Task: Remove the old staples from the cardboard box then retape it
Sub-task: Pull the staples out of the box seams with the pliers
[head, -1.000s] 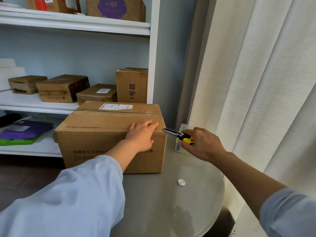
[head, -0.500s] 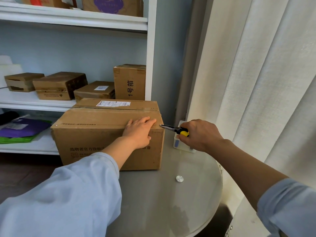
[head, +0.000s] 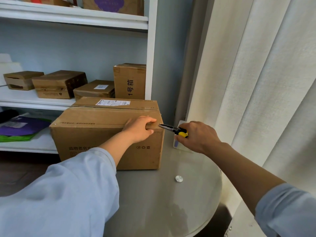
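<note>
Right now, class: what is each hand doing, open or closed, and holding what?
Left hand: open, fingers resting on the cardboard box at its top edge.
Right hand: closed, gripping the pliers.

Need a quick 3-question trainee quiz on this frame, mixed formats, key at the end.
1. True or false: the left hand lies at the upper front edge of the cardboard box.
2. The right hand grips which tool? A) scissors B) yellow-handled pliers C) tape dispenser
3. Fill in: the pliers' tip points at the box's top ____ corner, seen from the camera.

Key:
1. True; it rests over the edge near the right end.
2. B.
3. Right; whether the tip has hold of a staple is too small to tell.
</note>
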The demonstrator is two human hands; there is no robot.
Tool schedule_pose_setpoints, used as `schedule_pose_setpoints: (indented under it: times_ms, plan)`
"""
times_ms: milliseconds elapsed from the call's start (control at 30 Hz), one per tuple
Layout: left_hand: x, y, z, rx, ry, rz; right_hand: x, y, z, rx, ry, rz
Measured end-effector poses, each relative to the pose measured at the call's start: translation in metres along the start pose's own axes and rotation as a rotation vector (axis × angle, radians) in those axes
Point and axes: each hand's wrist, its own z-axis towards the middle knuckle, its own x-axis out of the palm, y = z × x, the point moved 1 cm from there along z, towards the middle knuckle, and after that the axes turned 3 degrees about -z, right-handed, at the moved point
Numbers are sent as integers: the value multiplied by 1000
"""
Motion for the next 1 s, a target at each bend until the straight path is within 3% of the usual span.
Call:
schedule_pose_setpoints:
  times_ms: [300, 533, 733, 1000]
  plan:
    - [1, 0, 1, -14, -4, 1, 27, 12, -17, 140, -117, 143]
    - [-10, -2, 9, -115, 90, -391, 32, 14, -18, 114, -158, 99]
    - [-10, -3, 14, -60, 30, -275, 14, 2, -9, 56, -41, 73]
    - [-8, 0, 14, -32, 34, -289, 18, 7, -15, 81, -92, 12]
